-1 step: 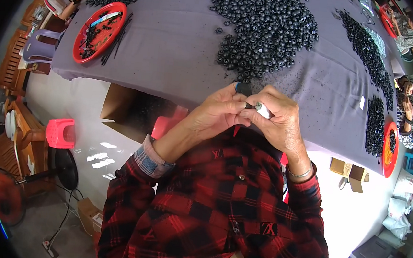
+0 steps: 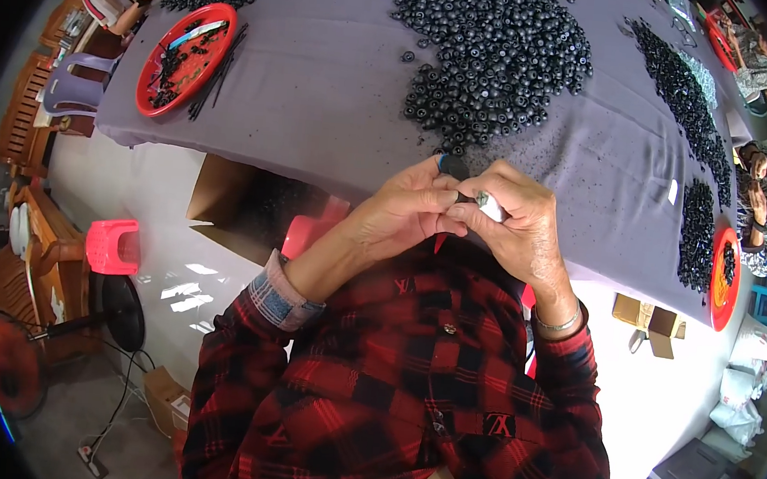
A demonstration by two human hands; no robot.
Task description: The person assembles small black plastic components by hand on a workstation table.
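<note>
Just past the table's near edge, my hands meet in front of my chest. My left hand is closed, thumb and fingers pinching a small black bead. A black and blue cover wraps one of its fingertips. My right hand curls around a short white thing, its end against the bead; whether it is a tool handle or a wrapping I cannot tell. Beyond my hands a large heap of round black beads lies on the grey tablecloth.
A red basin with black bits and a knife-like strip stands at left, beside thin black sticks. More black beads lie at right, near an orange-red basin. Other people sit around the table. Below are a cardboard box and pink stool.
</note>
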